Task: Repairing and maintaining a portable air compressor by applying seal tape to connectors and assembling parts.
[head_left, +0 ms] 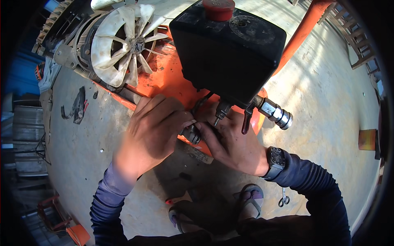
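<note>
Your left hand is bent in, with its fingers nearly closed in a pinch on a small dark metal part. Your right hand comes in from the other side, and its thumb sits against the top of that part. The rest of your right fingers are tucked behind, so I can't tell how far open they are or if they grip anything.

The little part is low in the middle, between your two thumbs, just below and left of the big black box. I can't tell if it is loose or joined to something. Under the box hangs a dark fitting with a thin tip, close to your right thumb, so mind that you don't bump it. The dark red lever and the shiny silver coupling stick out to the right, so hold your wrist low and clear of them.

To do this well, let one hand hold the part still while the other does the small moves. Go slowly and press softly. Your hands make a shadow there, so tip them a bit to see better. Cup your fingers under the part, because a slip could drop it onto the floor.
</note>
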Demonstrator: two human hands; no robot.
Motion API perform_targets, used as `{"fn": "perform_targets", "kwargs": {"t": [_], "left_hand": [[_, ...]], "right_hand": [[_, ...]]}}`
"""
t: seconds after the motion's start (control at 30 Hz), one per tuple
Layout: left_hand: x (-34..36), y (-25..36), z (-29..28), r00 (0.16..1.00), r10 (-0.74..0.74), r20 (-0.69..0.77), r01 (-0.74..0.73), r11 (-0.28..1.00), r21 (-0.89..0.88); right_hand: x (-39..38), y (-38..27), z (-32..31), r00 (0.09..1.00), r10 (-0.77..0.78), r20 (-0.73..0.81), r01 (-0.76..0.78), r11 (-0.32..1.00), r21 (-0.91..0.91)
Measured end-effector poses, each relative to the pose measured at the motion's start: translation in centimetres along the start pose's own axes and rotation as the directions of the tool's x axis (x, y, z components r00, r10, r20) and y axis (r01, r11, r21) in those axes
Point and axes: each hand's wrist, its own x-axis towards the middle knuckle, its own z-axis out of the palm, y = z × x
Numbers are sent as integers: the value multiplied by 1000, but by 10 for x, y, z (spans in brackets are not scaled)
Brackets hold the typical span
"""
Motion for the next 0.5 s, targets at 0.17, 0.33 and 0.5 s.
{"fn": "perform_targets", "kwargs": {"t": [0.17, 0.33, 0.5], "left_hand": [[-5, -3, 4, 998, 7, -57, -9, 999, -38], [-3, -1, 6, 997, -28, -68, 21, 995, -93], [-10, -1, 8, 995, -46, -85, 32, 985, -169]], "right_hand": [[2, -2, 1, 998, -60, 12, 61, 990, -125], [2, -3, -4, 999, -32, 29, 35, 996, -85], [-1, -7, -3, 999, -15, 37, 17, 998, -56]]}}
